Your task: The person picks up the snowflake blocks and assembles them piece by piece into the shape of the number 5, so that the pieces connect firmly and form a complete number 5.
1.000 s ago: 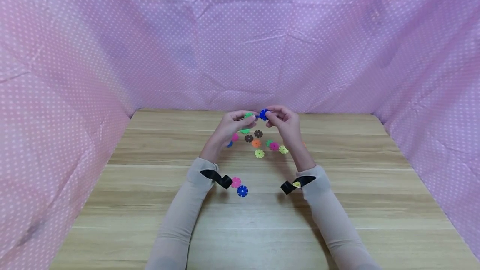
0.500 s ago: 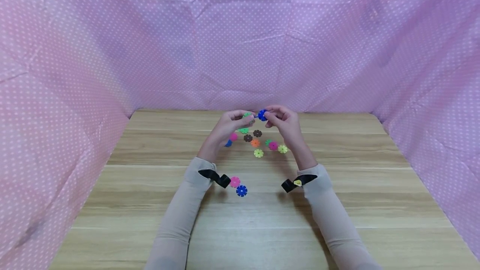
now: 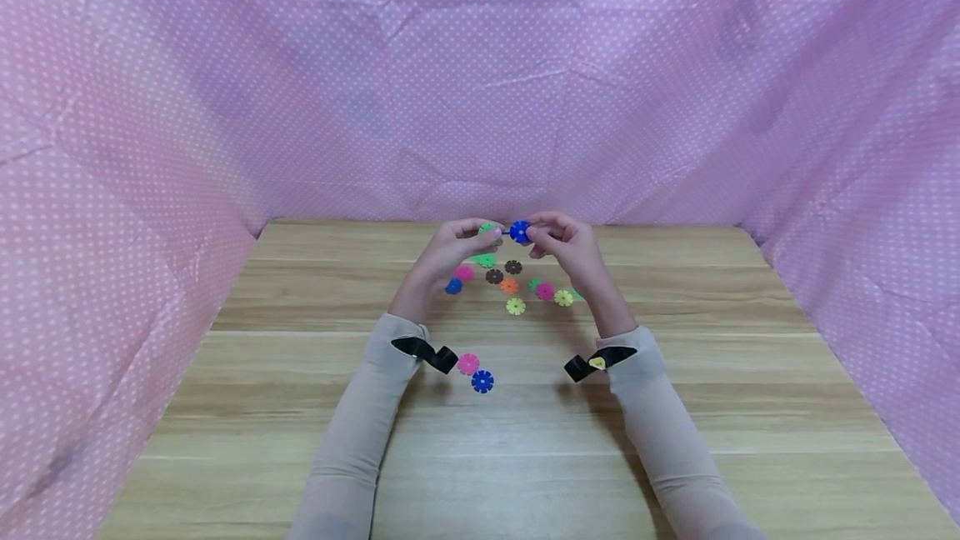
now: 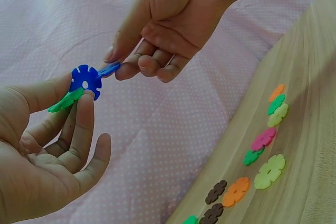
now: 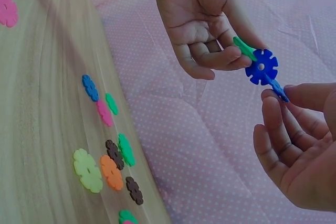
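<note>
Three slotted plastic discs are joined in a short chain held up between both hands, above the far side of the table. My left hand (image 3: 442, 257) pinches the green disc (image 4: 64, 102) and the edge of the middle blue disc (image 4: 84, 73) between thumb and fingers. At the other end, my right hand (image 3: 573, 252) grips the second blue disc (image 5: 277, 88) by thumb and forefinger. That blue disc stands crosswise to the middle one, slotted edge into edge. In the head view the middle disc shows nearly edge-on, and fingers partly cover the green one.
Loose discs lie flat on the wooden table (image 3: 525, 457) below the hands: brown (image 3: 494, 276), orange (image 3: 509, 285), yellow (image 3: 515, 307), magenta (image 3: 545, 291) and others. Closer in are a pink disc (image 3: 468, 364) and a blue disc (image 3: 482, 382). Pink dotted cloth (image 3: 480, 107) hangs around the table.
Both hands have drifted slightly left together with the joined discs. Their grips look the same, and the loose discs lie in the same arrangement.
</note>
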A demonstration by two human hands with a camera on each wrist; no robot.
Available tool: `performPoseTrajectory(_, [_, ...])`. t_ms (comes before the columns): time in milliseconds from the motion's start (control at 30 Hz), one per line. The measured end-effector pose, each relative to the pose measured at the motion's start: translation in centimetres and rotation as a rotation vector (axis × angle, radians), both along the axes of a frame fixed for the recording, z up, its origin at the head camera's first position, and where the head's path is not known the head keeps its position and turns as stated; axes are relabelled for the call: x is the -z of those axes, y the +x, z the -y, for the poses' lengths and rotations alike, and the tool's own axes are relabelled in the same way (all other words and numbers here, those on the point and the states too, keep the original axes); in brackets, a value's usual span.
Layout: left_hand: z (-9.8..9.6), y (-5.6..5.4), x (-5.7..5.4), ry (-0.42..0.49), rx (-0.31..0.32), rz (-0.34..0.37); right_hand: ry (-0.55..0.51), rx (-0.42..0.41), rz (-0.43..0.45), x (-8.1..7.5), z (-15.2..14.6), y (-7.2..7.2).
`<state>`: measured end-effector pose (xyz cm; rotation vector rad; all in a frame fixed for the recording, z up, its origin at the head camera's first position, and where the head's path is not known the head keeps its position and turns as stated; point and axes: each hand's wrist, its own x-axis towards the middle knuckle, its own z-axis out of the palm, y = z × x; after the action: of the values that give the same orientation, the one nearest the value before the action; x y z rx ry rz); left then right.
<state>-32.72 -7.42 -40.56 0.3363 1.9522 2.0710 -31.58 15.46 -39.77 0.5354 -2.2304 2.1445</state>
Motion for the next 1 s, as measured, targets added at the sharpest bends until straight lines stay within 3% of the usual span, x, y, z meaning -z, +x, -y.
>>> performPoseTrajectory(233, [0.6,0.2,0.0,0.042,-0.021,0.013,0.126,-0.061,0.042,-0.3,-0.7,0.1])
performPoseTrajectory(400, [0.9,0.3,-0.2,0.045,-0.03,0.02,0.323,-0.123,0.073,0.2,-1.1,0.0])
performPoseTrajectory(567, [1.2,0.4,-0.6,0.038,-0.036,0.029,0.549,-0.222,0.029,1.3,-1.0,-0.1])
performPoseTrajectory(700, [1.3,0.4,-0.9,0.035,-0.036,0.028,0.671,-0.306,-0.036,2.4,-0.7,0.0])
performPoseTrajectory(1000, [1.1,0.7,-1.2,0.043,-0.028,0.031,0.883,-0.363,-0.064,4.7,-0.4,0.6])
